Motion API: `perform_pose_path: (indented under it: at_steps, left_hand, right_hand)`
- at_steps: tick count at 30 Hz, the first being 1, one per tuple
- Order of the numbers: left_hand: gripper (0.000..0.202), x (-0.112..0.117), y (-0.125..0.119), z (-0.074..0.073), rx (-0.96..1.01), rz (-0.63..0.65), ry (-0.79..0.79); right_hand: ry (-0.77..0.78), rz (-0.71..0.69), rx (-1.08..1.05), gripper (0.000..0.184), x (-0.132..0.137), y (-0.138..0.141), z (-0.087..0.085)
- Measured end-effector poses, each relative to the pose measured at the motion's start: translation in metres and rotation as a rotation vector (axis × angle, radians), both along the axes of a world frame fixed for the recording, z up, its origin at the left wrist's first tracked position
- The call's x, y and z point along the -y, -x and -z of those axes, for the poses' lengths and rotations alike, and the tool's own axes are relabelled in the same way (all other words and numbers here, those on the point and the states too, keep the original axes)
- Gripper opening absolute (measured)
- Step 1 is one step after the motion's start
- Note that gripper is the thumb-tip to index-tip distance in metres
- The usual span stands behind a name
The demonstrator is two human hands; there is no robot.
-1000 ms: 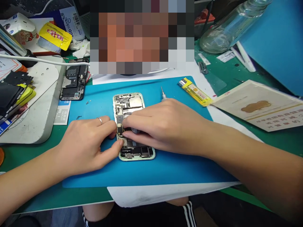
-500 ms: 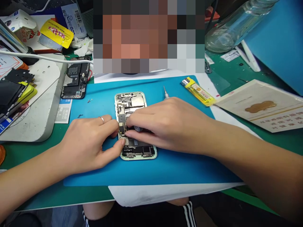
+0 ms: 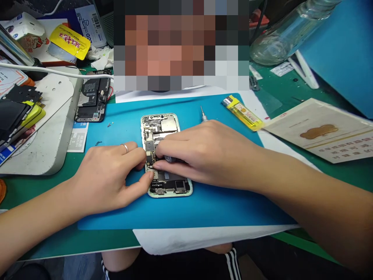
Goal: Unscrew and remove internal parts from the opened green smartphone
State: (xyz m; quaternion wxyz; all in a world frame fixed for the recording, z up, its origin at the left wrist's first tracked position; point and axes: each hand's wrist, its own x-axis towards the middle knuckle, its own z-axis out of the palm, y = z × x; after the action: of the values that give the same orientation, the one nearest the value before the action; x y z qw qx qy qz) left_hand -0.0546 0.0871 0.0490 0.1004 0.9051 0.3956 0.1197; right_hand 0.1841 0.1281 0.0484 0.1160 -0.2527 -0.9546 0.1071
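Observation:
An opened smartphone (image 3: 169, 125) lies upright in view on the blue mat (image 3: 131, 217), its circuit boards and parts bare inside a pale frame. My left hand (image 3: 113, 171), with a ring on one finger, grips the phone's left edge, thumb tip over its lower left part. From the right, my right hand (image 3: 198, 155) reaches across the middle of the phone, thumb and forefinger close to the inner board. A screwdriver (image 3: 203, 113) is tucked in this hand: its metal tip sticks out beyond the far side, and a grey round end shows between the fingers. The fingertips' exact contact is hidden.
Tiny screws (image 3: 109, 125) lie on the mat's left. Another phone part (image 3: 91, 95) rests beyond them, beside a cluttered white device (image 3: 62, 128). At right are a yellow lighter (image 3: 243, 112), a printed card (image 3: 323, 132) and a glass jar (image 3: 291, 35). A person sits opposite.

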Motion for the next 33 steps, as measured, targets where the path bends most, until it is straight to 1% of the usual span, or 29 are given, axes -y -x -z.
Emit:
perform_pose_path:
  at_steps: [8,17,26,30,33]
  left_hand:
    - [0.022,0.0008,0.0016,0.0025,0.013,-0.002,-0.012]
    - [0.022,-0.0014,-0.0014,-0.0012,-0.005,0.011,-0.01]
    - [0.022,0.001,0.0009,0.0041,0.014,-0.001,-0.015]
    - [0.022,0.0012,0.0016,0.0038,0.013,-0.004,-0.011]
    - [0.021,0.001,0.0011,0.0006,0.005,0.001,-0.009]
  right_hand:
    - [0.018,0.021,0.019,0.023,0.0002,0.0017,-0.0017]
    - [0.062,0.042,0.045,0.024,-0.0002,0.0032,-0.0043]
    - [0.087,0.053,0.057,0.024,-0.001,0.0051,-0.0057]
    - [0.053,0.035,0.049,0.022,-0.0002,0.0028,-0.0026]
    - [-0.073,0.038,-0.055,0.03,0.004,0.0001,-0.0043]
